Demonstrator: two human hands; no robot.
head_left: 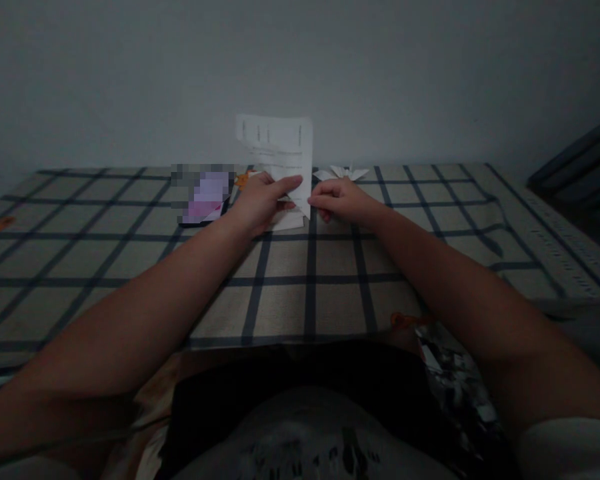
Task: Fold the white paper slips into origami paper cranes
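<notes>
A printed sheet of white paper (280, 143) stands upright above the table, with a notch at its left edge. My left hand (266, 200) grips it near the lower part, thumb across the front. At the sheet's lower right corner, my right hand (341, 199) pinches the paper's edge between thumb and index finger. Under my left hand more white paper (287, 223) lies on the cloth, partly hidden. Just behind my right hand sits a folded white paper shape (343, 173) with pointed wings, like an origami crane.
A phone (207, 197) with a lit, partly blurred screen lies left of my left hand. Small orange items (241, 180) are beside it. The checked tablecloth (285, 307) covers the table up to the grey wall (300, 60). A dark slatted object (580, 160) stands at the right.
</notes>
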